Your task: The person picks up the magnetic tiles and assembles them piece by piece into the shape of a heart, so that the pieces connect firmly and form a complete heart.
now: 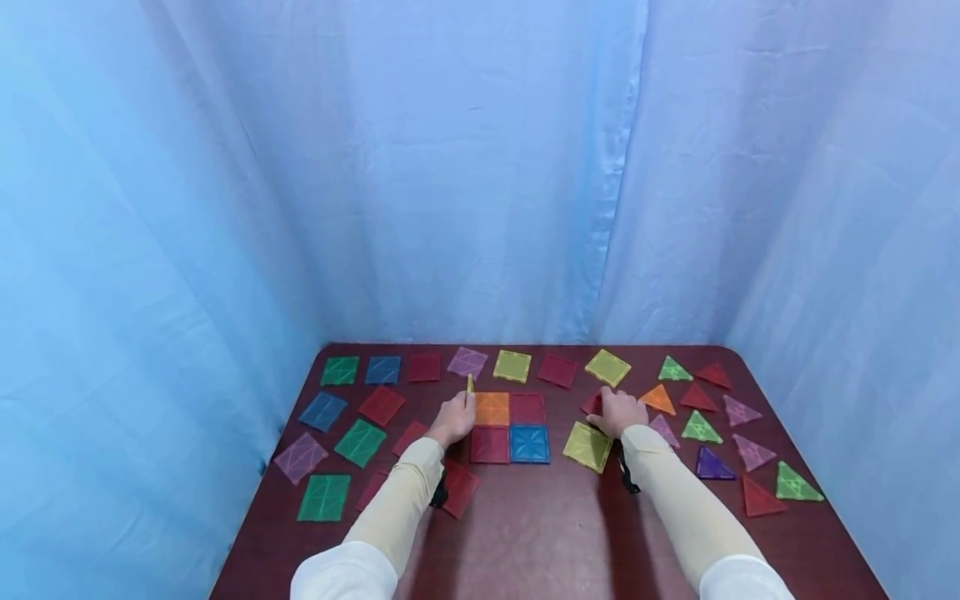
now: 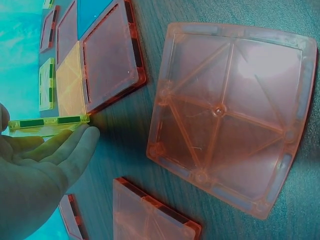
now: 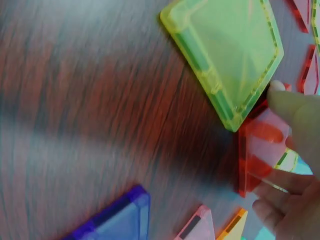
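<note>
My left hand (image 1: pixel 453 418) pinches a yellow magnetic tile (image 2: pixel 50 121), held on edge between thumb and fingers. This tile stands at the left side of an orange square tile (image 1: pixel 492 408). That orange tile forms a two-by-two block with a blue tile (image 1: pixel 529 444) and two red ones, such as the front red tile (image 1: pixel 490 445). Off to the right, my right hand (image 1: pixel 621 412) grips a red square tile (image 3: pixel 265 145), its fingers showing through the translucent plastic. A yellow square tile (image 1: pixel 588 447) lies just in front of that hand.
Several square tiles, including a green tile (image 1: pixel 324 497), spread over the left of the dark table (image 1: pixel 540 533). Triangle tiles, among them a purple triangle (image 1: pixel 713 465), cover the right. A row of squares lines the back, before a blue curtain (image 1: pixel 480 208).
</note>
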`<state>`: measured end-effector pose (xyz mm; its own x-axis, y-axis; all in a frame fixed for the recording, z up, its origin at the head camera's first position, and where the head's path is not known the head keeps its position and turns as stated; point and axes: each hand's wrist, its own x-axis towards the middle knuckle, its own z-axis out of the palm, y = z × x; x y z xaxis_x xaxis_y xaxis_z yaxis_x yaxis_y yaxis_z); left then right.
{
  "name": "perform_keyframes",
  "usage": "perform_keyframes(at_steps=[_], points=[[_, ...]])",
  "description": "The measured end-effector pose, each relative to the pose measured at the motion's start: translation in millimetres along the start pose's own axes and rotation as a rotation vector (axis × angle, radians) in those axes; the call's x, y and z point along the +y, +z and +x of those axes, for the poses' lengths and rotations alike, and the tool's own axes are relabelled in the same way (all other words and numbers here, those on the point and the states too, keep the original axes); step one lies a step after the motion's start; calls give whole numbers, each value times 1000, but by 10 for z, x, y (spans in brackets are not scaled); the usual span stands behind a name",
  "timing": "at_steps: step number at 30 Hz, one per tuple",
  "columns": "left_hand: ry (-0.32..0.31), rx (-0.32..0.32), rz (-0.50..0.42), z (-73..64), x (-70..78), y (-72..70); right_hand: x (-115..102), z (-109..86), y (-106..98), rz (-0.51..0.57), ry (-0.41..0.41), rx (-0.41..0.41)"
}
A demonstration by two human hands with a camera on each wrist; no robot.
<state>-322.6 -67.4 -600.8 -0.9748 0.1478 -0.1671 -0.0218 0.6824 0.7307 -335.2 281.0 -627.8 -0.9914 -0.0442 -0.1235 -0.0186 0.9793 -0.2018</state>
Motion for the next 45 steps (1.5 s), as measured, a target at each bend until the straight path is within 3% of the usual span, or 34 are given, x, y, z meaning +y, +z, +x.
perform_keyframes(at_steps=[8, 11, 14, 26, 33, 45], points=[[5, -14, -1, -38, 53, -29, 60, 67, -7, -89, -155, 176], [-8, -24, -24, -16, 18, -8, -10, 93, -26, -42, -187, 244], [-9, -27, -21, 1, -9, -1, -127, 118, -70, 40, -210, 263], [-7, -17, -44, -51, -14, -21, -515, 123, -77, 367, -255, 42], [1, -4, -19, -37, -39, 16, -625, 64, -25, 586, -169, -93], [-26, -50, -62, -56, -35, -15, -731, 137, -39, 680, -121, -182]])
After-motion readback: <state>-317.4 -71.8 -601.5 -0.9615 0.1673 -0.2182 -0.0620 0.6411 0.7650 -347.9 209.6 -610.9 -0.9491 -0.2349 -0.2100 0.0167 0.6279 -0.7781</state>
